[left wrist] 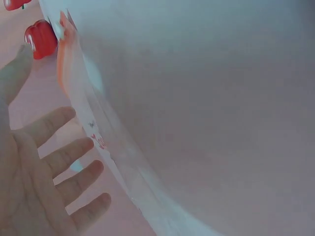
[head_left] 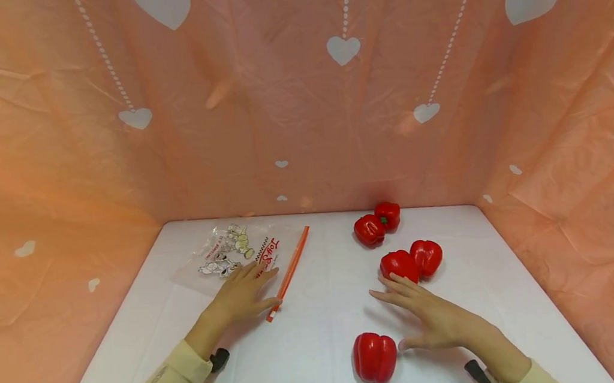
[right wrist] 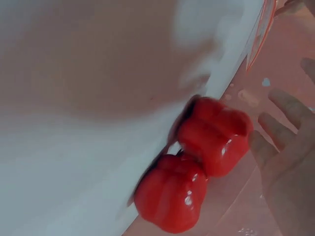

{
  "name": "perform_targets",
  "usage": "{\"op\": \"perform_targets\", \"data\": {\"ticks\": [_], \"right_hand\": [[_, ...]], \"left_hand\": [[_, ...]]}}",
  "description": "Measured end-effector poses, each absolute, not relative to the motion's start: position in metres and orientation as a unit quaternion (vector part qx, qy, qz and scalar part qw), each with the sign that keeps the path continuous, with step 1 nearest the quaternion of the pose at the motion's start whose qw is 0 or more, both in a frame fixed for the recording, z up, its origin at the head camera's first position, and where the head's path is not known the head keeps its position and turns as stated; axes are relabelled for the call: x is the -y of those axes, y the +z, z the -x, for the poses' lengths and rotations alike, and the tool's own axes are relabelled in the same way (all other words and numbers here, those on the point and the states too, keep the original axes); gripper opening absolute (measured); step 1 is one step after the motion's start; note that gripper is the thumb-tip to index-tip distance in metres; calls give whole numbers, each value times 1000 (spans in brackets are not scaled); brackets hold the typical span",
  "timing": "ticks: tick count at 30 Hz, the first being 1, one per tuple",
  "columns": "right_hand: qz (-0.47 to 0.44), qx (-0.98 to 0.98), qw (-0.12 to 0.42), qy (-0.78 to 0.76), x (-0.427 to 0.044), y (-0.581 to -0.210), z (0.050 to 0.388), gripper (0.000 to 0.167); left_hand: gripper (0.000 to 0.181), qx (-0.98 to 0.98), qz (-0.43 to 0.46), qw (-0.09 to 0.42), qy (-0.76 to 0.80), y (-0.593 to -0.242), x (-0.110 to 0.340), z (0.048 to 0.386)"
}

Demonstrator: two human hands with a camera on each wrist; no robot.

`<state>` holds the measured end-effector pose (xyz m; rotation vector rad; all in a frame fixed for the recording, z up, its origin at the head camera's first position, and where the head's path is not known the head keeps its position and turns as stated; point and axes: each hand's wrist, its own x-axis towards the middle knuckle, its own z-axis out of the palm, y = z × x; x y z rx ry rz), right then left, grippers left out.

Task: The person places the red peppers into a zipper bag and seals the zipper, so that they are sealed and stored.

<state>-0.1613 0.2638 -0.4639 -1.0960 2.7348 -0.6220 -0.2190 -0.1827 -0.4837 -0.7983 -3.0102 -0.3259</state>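
My left hand (head_left: 244, 292) is spread over the near right part of a clear plastic zip bag (head_left: 238, 251) printed with cartoon figures. Its thumb reaches the bag's orange zip strip (head_left: 293, 261); whether it touches cannot be told. With fingers apart, my right hand (head_left: 430, 317) holds nothing. Beyond its fingertips sit a red bell pepper (head_left: 398, 265) and a second pepper (head_left: 427, 258), side by side. Left of the right thumb stands another bell pepper (head_left: 374, 359), a small gap away. In the right wrist view, the pair of peppers (right wrist: 216, 135) lies beside the fingers.
Two more red bell peppers (head_left: 369, 230) lie against each other near the back edge of the white table (head_left: 319, 347). An orange cloth with white hearts (head_left: 280, 121) hangs behind and along both sides. Dark straps (head_left: 220, 359) show at the wrists.
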Motion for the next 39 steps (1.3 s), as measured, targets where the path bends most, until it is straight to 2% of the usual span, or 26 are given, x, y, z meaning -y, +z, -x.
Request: {"op": "perform_targets", "data": {"ticks": [10, 18, 26, 39], "right_hand": [[391, -892, 86, -208, -249, -466, 155, 94], [382, -884, 155, -222, -237, -467, 153, 93], [411, -870, 156, -224, -230, -469, 149, 94], [364, -861, 218, -279, -225, -473, 152, 82]], "left_hand": [[68, 964, 249, 11, -92, -482, 166, 222], [61, 965, 240, 14, -101, -481, 157, 225], [55, 964, 247, 16, -99, -481, 154, 226], [29, 967, 236, 30, -92, -484, 149, 229]]}}
